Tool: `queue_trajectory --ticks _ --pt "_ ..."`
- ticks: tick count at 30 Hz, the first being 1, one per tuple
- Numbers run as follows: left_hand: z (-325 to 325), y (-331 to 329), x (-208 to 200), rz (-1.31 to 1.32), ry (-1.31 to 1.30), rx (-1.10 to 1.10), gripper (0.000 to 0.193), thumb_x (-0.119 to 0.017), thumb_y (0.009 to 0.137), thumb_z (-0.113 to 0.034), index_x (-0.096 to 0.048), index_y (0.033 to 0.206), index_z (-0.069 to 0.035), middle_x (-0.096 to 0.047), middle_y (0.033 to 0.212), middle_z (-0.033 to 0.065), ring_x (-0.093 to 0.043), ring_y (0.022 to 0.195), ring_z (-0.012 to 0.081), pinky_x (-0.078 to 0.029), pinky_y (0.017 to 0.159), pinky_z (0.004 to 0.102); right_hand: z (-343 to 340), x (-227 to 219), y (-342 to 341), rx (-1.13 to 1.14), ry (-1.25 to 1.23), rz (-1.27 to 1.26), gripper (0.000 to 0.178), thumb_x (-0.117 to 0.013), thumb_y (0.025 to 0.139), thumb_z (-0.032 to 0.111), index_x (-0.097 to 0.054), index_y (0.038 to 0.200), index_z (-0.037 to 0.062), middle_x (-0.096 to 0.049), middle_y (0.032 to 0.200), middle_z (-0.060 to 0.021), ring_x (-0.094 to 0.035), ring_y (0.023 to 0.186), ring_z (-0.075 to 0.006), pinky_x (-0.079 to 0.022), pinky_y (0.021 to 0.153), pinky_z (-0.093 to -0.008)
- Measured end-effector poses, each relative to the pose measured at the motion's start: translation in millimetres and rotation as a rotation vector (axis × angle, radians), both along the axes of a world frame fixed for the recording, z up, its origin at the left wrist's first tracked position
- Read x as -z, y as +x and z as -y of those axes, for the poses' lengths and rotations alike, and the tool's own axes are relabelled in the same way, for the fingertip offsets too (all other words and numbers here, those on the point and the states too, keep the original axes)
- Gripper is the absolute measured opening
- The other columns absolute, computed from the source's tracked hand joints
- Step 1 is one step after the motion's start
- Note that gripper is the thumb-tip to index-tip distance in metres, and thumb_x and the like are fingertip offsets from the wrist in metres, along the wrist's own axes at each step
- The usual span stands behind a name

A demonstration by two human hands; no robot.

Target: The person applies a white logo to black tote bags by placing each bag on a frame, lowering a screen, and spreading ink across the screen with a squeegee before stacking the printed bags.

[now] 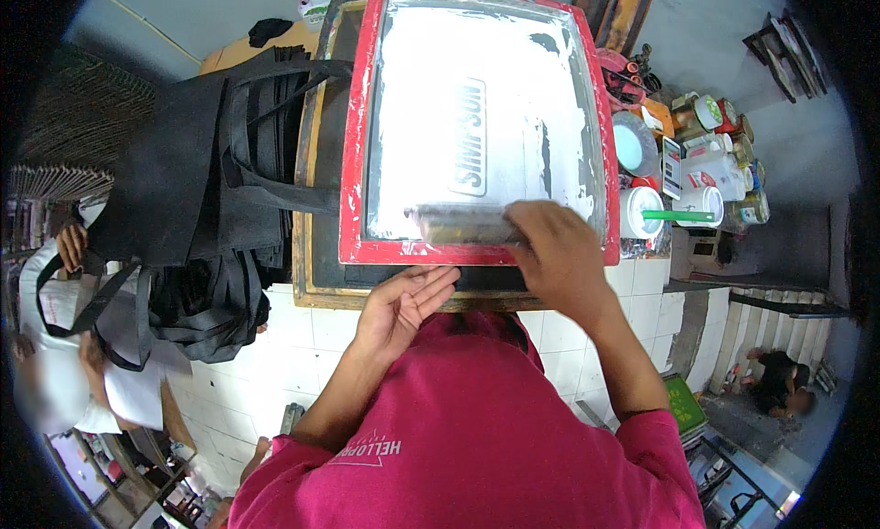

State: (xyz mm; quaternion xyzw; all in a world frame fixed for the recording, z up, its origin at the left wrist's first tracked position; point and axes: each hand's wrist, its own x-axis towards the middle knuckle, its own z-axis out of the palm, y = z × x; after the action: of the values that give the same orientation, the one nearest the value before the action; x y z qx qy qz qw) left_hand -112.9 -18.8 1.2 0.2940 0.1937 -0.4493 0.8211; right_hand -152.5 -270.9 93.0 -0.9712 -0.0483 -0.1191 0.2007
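Note:
A red-rimmed printing screen (353, 162) lies before me, its mesh white with dark patches and a lettered stencil in the middle. Near the screen's close end, my right hand (561, 249) grips a squeegee (463, 225), both somewhat blurred by motion. My left hand (403, 309) is open, palm turned up and fingers stretched, with its fingertips at the screen's near edge. Whether they touch the rim I cannot tell. Beneath the screen is a wood-edged board (304, 190) with a dark surface. Black fabric bags (165, 181) with long handles are heaped along its left side.
On the right stand a white tub (639, 219) with a green stick (676, 215) across it, a bowl of pale liquid (631, 146) and several jars. Another person's hand (71, 245) is by the bags at left. A person (779, 382) sits low at far right.

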Motion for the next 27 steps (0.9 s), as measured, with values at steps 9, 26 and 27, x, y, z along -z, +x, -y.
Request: queue_trajectory --ticks 9,26,27 --pt "-20 108 -52 1.284 0.614 0.068 0.029 -0.048 0.101 -0.001 -0.054 0.13 0.002 -0.073 0.102 0.0124 -0.067 0.095 0.0139 -0.051 0.091 0.0314 -20 36 -2 -0.053 -0.176 -0.041 0.023 -0.058 0.085 0.011 -0.06 0.106 0.0035 -0.065 0.108 -0.0136 -0.065 0.104 -0.0295 -0.053 0.09 -0.0425" --pt "71 175 -32 2.167 0.718 0.849 0.073 -0.055 0.089 0.003 -0.038 0.159 -0.01 -0.066 0.136 0.0101 -0.045 0.135 0.0345 -0.032 0.115 0.0464 -20 35 -3 -0.011 -0.131 -0.054 0.02 -0.062 0.083 0.015 -0.06 0.101 0.0066 -0.065 0.106 -0.0098 -0.064 0.103 -0.0254 -0.051 0.089 -0.039" --pt "72 175 -32 2.175 0.723 0.866 0.072 -0.055 0.089 0.003 -0.039 0.158 -0.01 -0.066 0.135 0.0114 -0.045 0.135 0.0342 -0.033 0.115 0.0461 -20 35 -2 -0.008 -0.132 -0.047 0.02 -0.062 0.084 0.015 -0.06 0.101 0.0068 -0.065 0.105 -0.0097 -0.064 0.103 -0.0251 -0.051 0.089 -0.0388"
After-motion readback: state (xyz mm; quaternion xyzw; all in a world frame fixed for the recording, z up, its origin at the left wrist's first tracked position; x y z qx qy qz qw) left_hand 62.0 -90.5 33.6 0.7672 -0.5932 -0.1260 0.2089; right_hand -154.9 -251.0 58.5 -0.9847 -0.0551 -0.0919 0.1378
